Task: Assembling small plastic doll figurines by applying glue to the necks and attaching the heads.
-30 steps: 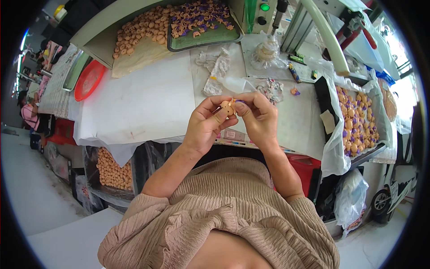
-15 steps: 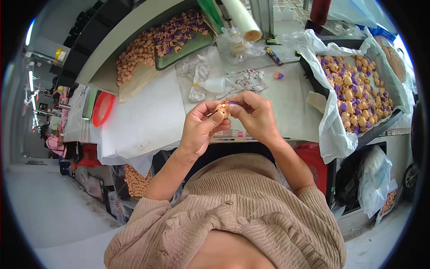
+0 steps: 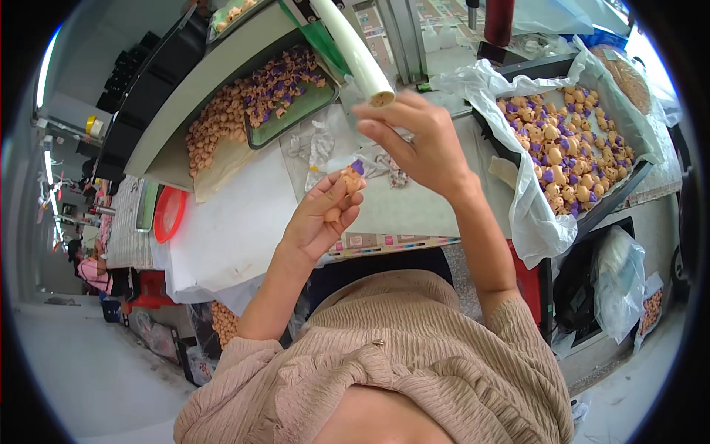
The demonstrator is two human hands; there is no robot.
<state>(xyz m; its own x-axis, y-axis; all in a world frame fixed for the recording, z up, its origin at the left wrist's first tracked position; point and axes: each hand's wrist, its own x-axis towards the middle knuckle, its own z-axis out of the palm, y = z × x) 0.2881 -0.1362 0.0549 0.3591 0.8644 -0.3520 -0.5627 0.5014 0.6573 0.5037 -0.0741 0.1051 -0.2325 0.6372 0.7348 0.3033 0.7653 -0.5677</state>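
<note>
At the left a red basin (image 3: pixel 170 215) stands near a heap of peach pieces (image 3: pixel 213 133) and, farther off, a green tray (image 3: pixel 293 119) of purple-and-peach parts. The left hand (image 3: pixel 319 212), over the table's near middle, pinches a small peach-and-purple figure (image 3: pixel 352 178) upright between thumb and fingers, while the right hand (image 3: pixel 423 140), farther away beside a white tube's end (image 3: pixel 379 98), has blurred, outstretched fingers, thumb apart. At the right sits a black box (image 3: pixel 615 194) lined with white sheeting (image 3: pixel 543 222), full of similar figures.
</note>
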